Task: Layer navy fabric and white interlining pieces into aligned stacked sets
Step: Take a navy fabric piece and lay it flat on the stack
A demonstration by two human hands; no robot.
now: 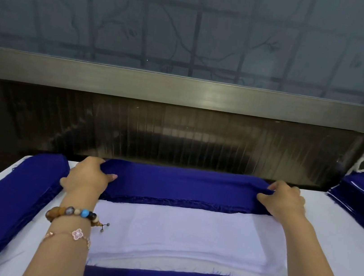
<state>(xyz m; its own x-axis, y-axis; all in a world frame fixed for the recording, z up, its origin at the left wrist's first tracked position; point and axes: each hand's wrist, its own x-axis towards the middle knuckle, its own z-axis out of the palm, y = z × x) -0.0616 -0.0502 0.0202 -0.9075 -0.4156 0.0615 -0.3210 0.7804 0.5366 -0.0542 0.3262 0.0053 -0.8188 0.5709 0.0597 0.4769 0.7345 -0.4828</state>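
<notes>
I'm pinching the navy piece (183,185) by its ends, left hand (90,175) and right hand (282,200). It's lying left to right, just beyond the white interlining (181,230).

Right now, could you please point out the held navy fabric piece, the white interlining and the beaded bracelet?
navy fabric piece (183,185): head view, its middle.
white interlining (181,232): head view, its bare centre.
beaded bracelet (84,213): head view, its blue bead.

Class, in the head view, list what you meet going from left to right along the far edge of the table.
left navy stack → left hand → navy fabric piece → right hand → right navy stack
</notes>
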